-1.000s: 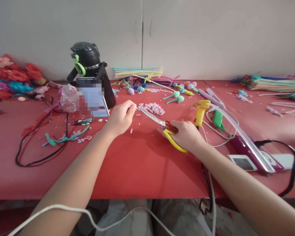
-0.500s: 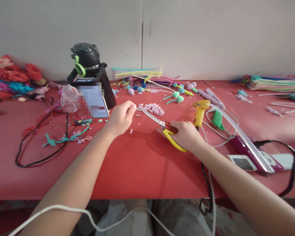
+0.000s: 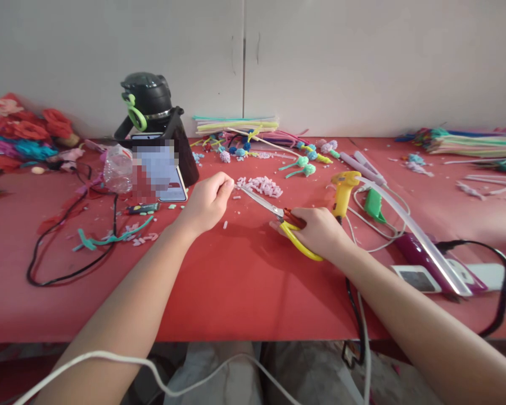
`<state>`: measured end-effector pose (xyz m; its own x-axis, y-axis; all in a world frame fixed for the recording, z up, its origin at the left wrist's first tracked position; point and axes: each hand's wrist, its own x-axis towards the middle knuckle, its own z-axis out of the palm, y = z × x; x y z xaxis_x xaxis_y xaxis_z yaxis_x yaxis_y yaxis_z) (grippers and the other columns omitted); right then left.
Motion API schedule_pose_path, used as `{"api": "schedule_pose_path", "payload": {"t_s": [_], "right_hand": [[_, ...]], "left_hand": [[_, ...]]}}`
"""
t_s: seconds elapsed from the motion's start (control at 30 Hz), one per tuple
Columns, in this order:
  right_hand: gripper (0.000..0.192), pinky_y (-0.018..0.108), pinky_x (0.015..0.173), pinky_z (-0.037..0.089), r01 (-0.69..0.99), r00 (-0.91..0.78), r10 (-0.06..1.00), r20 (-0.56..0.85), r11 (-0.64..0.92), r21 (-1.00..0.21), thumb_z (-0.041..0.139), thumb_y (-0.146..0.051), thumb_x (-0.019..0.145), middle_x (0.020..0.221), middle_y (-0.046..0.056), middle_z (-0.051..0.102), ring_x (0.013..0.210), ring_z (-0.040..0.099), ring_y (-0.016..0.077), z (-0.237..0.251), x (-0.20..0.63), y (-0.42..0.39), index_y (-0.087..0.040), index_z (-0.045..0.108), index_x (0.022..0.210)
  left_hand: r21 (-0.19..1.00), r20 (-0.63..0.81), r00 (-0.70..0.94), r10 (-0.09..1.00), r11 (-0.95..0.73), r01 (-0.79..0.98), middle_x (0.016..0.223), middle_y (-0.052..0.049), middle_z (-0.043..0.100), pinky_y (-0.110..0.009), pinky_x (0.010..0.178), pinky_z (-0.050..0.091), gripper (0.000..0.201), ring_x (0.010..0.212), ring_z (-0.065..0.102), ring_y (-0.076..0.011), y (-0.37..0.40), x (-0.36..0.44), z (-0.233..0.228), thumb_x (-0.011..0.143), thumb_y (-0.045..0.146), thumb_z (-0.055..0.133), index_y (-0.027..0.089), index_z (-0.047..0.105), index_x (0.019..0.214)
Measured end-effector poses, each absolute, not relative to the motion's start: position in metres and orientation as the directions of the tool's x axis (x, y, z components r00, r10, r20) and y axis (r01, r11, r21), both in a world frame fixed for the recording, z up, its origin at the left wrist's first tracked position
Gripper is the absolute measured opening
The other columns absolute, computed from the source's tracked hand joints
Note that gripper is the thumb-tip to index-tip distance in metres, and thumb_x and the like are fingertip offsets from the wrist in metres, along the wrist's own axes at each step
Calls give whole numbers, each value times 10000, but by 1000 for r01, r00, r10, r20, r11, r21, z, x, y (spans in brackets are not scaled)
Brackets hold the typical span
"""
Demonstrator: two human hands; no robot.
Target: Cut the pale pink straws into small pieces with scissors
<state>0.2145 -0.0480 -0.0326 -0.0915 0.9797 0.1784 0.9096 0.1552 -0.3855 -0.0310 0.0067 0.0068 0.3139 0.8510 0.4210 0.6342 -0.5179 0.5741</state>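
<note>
Head camera view: the left hand (image 3: 206, 202) is curled into a narrow pinch, thumb against forefinger, and it holds something very small at the fingertips; I cannot tell what the piece is. The right hand (image 3: 320, 232) closes its grip around the yellow handles of the scissors (image 3: 278, 216). The blades point toward ten o'clock, and their tips end just beside the left fingertips. The blades look nearly shut.

Compared with the pictures of half a second and one second ago, almost nothing has changed. Both hands stay in the same places on the red tabletop (image 3: 236, 292), and the scissors keep the same angle. I judge from this that the cutting is in a short pause, or that the movement is too small to see.

Just past the blade tips, at twelve o'clock, lies a heap of short pale pink cut pieces (image 3: 261, 185). At three o'clock from the right hand stands a yellow glue gun (image 3: 343, 194). At nine o'clock from the left hand a phone (image 3: 160, 171) leans against a black stand.
</note>
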Motion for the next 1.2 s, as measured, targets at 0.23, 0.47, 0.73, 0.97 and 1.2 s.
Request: {"api": "schedule_pose_path", "payload": {"t_s": [0.23,0.47,0.73,0.97,1.2], "right_hand": [[580,282,529,267,888,-89,982,166,154,-434,535,-734,776,497,-19,400,508,275,119,-28,213,-49,-231,338,564],[608,276,526,261,852,-77,984,160,148,-503,565,-732,758,497,-29,358,538,276,115,-27,216,-49,-225,294,561],[608,276,521,270,854,-75,982,171,152,-498,572,-728,761,497,-27,365,526,289,116,-28,215,-49,-228,289,561],[625,273,507,269,852,-58,982,181,144,-503,552,-759,748,489,-23,353,517,283,115,-26,215,-50,-235,268,563],[618,279,517,265,853,-60,982,178,143,-502,559,-753,747,495,-24,366,532,266,119,-25,214,-51,-234,278,563]], "left_hand": [[571,413,318,854,-514,639,637,13,508,-282,610,370,276,603,470,-134,7,-31,7,982,338,411,201,464,748],[572,417,318,852,-517,637,638,16,513,-284,615,364,241,611,474,-137,8,-32,6,972,315,435,199,486,767],[606,405,308,861,-505,615,626,24,450,-287,590,346,276,593,437,-129,6,-31,6,982,329,412,205,441,737],[608,417,289,862,-501,616,603,30,383,-294,569,321,342,572,394,-125,6,-31,7,995,365,387,212,364,690],[615,406,302,863,-502,608,606,29,393,-296,571,325,335,568,397,-126,5,-29,8,998,362,383,214,365,698]]}}
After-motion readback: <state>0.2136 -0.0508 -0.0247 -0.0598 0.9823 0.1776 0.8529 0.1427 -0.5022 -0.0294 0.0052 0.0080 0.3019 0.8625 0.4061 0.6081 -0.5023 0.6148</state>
